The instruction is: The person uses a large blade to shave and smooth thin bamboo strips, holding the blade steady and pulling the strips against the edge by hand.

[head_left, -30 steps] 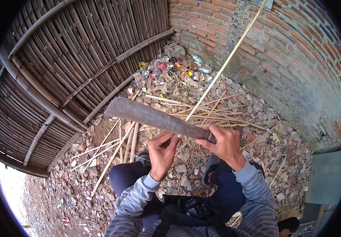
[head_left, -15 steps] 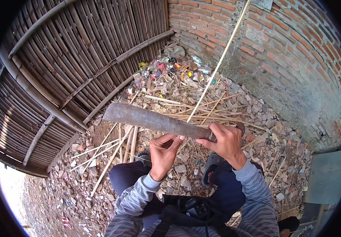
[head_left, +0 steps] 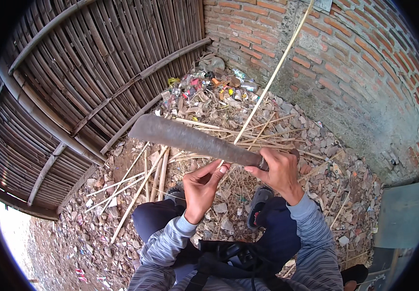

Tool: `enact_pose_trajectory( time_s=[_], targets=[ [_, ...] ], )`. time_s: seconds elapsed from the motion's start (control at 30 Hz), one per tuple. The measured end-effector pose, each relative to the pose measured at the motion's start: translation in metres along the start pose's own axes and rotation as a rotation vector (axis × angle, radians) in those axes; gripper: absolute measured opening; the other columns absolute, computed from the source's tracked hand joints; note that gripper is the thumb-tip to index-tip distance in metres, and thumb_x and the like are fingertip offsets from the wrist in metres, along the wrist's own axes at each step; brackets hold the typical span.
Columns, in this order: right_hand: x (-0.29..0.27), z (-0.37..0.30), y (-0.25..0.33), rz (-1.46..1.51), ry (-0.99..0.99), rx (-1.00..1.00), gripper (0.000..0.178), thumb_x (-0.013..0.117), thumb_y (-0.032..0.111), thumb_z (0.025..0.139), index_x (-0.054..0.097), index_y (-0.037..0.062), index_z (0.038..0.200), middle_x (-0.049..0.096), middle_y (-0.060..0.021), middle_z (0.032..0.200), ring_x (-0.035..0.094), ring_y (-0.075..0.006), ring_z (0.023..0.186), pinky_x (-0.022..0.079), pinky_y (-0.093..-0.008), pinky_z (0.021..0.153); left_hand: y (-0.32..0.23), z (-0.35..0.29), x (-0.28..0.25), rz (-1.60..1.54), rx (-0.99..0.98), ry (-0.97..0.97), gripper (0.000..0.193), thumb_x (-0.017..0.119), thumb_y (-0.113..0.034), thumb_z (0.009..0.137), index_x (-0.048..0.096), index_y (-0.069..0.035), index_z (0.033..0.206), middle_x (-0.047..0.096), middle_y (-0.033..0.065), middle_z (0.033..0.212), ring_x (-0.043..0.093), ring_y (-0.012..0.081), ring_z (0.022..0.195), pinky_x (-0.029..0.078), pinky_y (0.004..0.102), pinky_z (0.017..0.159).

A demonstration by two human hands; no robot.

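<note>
My right hand (head_left: pixel 282 170) is closed round the handle of a machete (head_left: pixel 190 139), its broad dark blade pointing to the left and slightly away from me. A long, thin, pale bamboo strip (head_left: pixel 272 77) runs from my left hand (head_left: pixel 203 186) up to the top of the view, passing behind the blade. The thumb and fingers of my left hand pinch the strip's near end just below the blade. Whether the cutting edge touches the strip, I cannot tell. Between my feet lie fine shavings (head_left: pixel 241 186).
Several cut bamboo strips (head_left: pixel 139 199) lie over the stony ground (head_left: pixel 98 242). At the back is a heap of litter (head_left: pixel 214 87). A bamboo-slat wall (head_left: pixel 107 48) stands on the left, a brick wall (head_left: pixel 350 53) on the right, with a grey panel (head_left: pixel 403 216) near it.
The machete's blade has tilted, its tip swinging up and its handle end shifting slightly right. My left hand keeps its pinch on the bamboo strip, nearly in place.
</note>
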State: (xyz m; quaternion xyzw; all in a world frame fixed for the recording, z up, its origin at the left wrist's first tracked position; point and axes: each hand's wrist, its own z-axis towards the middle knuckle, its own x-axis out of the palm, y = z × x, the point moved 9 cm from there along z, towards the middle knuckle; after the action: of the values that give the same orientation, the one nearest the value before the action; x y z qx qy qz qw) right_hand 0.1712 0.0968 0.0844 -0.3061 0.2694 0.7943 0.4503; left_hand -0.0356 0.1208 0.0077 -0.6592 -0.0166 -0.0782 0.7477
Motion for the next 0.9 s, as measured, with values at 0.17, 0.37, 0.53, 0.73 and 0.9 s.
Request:
enact_pose_trajectory(
  time_s=[0.17, 0.37, 0.53, 0.73, 0.9],
  targets=[
    [0.008, -0.002, 0.007, -0.008, 0.071, 0.006, 0.061, 0.077, 0.066, 0.084, 0.067, 0.0061, 0.090, 0.064, -0.0069, 0.065, 0.064, -0.0272, 0.053, 0.048, -0.0395, 0.048, 0.001, 0.001, -0.002, -0.017, -0.014, 0.004, 0.015, 0.078, -0.003, 0.096, 0.079, 0.006, 0.108, 0.079, 0.0099, 0.098, 0.069, 0.0095, 0.085, 0.054, 0.0228, 0.076],
    [0.010, -0.001, 0.009, 0.058, 0.074, 0.033, 0.060, 0.080, 0.063, 0.083, 0.065, 0.0058, 0.088, 0.063, -0.0086, 0.067, 0.065, -0.0287, 0.055, 0.049, -0.0403, 0.051, -0.011, 0.000, 0.002, -0.110, -0.010, 0.020, 0.013, 0.077, -0.005, 0.098, 0.081, 0.005, 0.105, 0.079, 0.0047, 0.090, 0.063, 0.0050, 0.079, 0.051, 0.0218, 0.070],
    [0.004, 0.008, 0.014, -0.023, 0.015, -0.099, 0.063, 0.075, 0.070, 0.084, 0.068, 0.0075, 0.090, 0.063, -0.0050, 0.065, 0.064, -0.0222, 0.053, 0.048, -0.0370, 0.047, 0.003, -0.002, -0.001, -0.126, -0.047, 0.057, 0.015, 0.078, -0.007, 0.097, 0.080, 0.005, 0.105, 0.080, 0.0075, 0.093, 0.066, 0.0061, 0.080, 0.052, 0.0227, 0.072],
    [0.007, 0.006, 0.019, 0.003, 0.057, -0.048, 0.063, 0.077, 0.068, 0.082, 0.065, 0.0067, 0.086, 0.061, -0.0071, 0.065, 0.064, -0.0263, 0.055, 0.049, -0.0393, 0.051, 0.006, -0.002, -0.004, -0.140, -0.039, 0.039, 0.014, 0.079, -0.008, 0.097, 0.080, 0.006, 0.101, 0.080, 0.0095, 0.095, 0.067, 0.0060, 0.082, 0.052, 0.0223, 0.073],
    [0.007, 0.007, 0.017, -0.029, 0.012, -0.092, 0.062, 0.075, 0.070, 0.084, 0.067, 0.0086, 0.087, 0.059, -0.0036, 0.062, 0.061, -0.0229, 0.051, 0.047, -0.0374, 0.047, 0.006, -0.002, -0.001, -0.180, -0.065, 0.082, 0.017, 0.078, -0.007, 0.097, 0.078, 0.006, 0.108, 0.081, 0.0131, 0.099, 0.070, 0.0074, 0.087, 0.053, 0.0225, 0.075]
  ],
)
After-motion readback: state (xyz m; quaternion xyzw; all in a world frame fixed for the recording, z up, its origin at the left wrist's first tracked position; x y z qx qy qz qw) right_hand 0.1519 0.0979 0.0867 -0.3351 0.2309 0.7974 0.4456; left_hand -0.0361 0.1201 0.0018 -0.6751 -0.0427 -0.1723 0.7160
